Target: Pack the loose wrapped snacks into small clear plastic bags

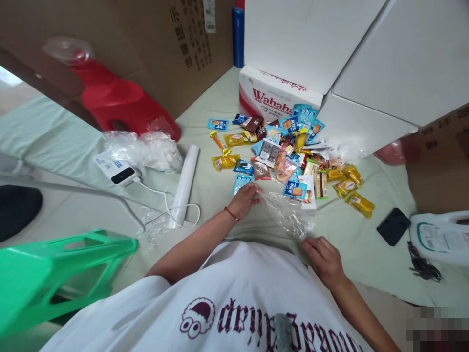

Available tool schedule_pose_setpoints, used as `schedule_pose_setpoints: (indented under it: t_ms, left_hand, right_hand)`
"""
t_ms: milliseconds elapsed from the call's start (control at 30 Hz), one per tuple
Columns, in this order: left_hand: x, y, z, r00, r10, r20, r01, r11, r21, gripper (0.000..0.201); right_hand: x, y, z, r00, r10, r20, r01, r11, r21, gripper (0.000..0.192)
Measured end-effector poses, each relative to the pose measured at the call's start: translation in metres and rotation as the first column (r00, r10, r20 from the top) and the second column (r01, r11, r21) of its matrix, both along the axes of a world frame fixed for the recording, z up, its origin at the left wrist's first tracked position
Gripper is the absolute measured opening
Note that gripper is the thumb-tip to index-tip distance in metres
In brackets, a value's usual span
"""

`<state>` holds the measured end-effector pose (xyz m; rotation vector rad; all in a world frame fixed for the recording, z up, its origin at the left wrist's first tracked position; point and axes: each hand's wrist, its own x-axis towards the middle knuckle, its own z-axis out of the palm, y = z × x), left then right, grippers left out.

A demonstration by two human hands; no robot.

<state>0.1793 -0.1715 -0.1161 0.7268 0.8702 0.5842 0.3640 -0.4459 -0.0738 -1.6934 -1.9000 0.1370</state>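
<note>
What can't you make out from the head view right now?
- Snack pile: packet labels too small to read; lower packets covered by upper ones.
- Clear bag between left hand and right hand: contents unclear through crinkled film.
- Red-lettered box: name cut off by a white box.
- Bottom right corner: pixelated.

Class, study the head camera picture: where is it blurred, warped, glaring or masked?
Head view: straight box edges bow from wide-angle distortion; even, soft light, faint shadows; the clear bag between left hand and right hand glints; the red stool is smeared; a pixelated patch masks the lower right corner.
</note>
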Motion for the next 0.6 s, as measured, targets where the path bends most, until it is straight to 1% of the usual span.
schedule_pose_setpoints:
  t_ms: [67,100,133,167,233,267,300,333,367,400,433,467,500,533,567,600]
  left_hand:
    - [0.001,0.001,0.004,1.000,0.027,-0.014,-0.027,0.999,0.033,0.038]
    - [0.002,0.001,0.005,0.999,0.029,-0.019,-0.028,0.998,0.050,0.038]
    - [0.002,0.000,0.007,0.999,0.026,-0.024,-0.024,0.997,0.068,0.038]
    - [0.003,-0.001,0.008,0.999,0.021,-0.029,-0.018,0.996,0.084,0.039]
    - [0.005,-0.004,0.009,0.999,0.011,-0.040,-0.007,0.994,0.105,0.039]
    - [0.007,-0.006,0.009,0.999,0.009,-0.045,-0.004,0.994,0.108,0.039]
    - [0.008,-0.007,0.008,0.999,0.010,-0.051,-0.005,0.994,0.106,0.039]
    - [0.009,-0.008,0.007,0.998,0.015,-0.057,-0.009,0.995,0.100,0.039]
    - [0.010,-0.008,0.006,0.997,0.025,-0.066,-0.019,0.996,0.091,0.039]
    - [0.010,-0.007,0.006,0.996,0.040,-0.078,-0.033,0.996,0.079,0.040]
    - [0.009,-0.006,0.006,0.995,0.053,-0.086,-0.048,0.997,0.059,0.041]
    - [0.008,-0.005,0.006,0.994,0.060,-0.086,-0.058,0.998,0.035,0.043]
    - [0.005,-0.005,0.007,0.995,0.058,-0.077,-0.058,0.998,0.011,0.044]
    - [0.002,-0.005,0.009,0.997,0.054,-0.064,-0.053,0.999,0.004,0.045]
    - [-0.003,-0.006,0.010,0.997,0.057,-0.060,-0.055,0.998,0.028,0.046]
    - [-0.008,-0.008,0.012,0.994,0.073,-0.079,-0.066,0.994,0.088,0.047]
  right_hand:
    - [0.005,-0.013,0.002,0.998,0.057,-0.002,-0.057,0.997,-0.061,0.034]
    - [0.010,-0.015,0.005,0.998,0.055,-0.015,-0.056,0.995,-0.086,0.033]
    - [0.015,-0.015,0.009,0.999,0.015,-0.037,-0.019,0.995,-0.096,0.034]
    - [0.020,-0.012,0.014,0.996,-0.059,-0.066,0.054,0.995,-0.087,0.039]
    - [0.028,0.000,0.025,0.967,-0.223,-0.124,0.220,0.975,-0.037,0.059]
    - [0.028,0.009,0.028,0.959,-0.249,-0.135,0.248,0.968,-0.027,0.068]
    - [0.026,0.019,0.031,0.967,-0.219,-0.126,0.215,0.975,-0.049,0.075]
    - [0.020,0.029,0.031,0.985,-0.143,-0.101,0.132,0.986,-0.105,0.076]
    - [0.012,0.039,0.030,0.997,-0.041,-0.070,0.026,0.981,-0.192,0.070]
    - [0.001,0.049,0.027,0.998,0.057,-0.038,-0.066,0.952,-0.299,0.058]
    - [-0.012,0.059,0.023,0.992,0.129,-0.006,-0.121,0.906,-0.406,0.046]
    - [-0.024,0.068,0.019,0.985,0.171,0.029,-0.133,0.854,-0.502,0.039]
    - [-0.036,0.076,0.015,0.980,0.185,0.068,-0.112,0.806,-0.581,0.038]
    - [-0.047,0.084,0.012,0.978,0.181,0.105,-0.073,0.764,-0.641,0.043]
    - [-0.056,0.091,0.010,0.977,0.163,0.134,-0.028,0.729,-0.683,0.050]
    - [-0.062,0.096,0.008,0.980,0.133,0.150,0.013,0.707,-0.707,0.056]
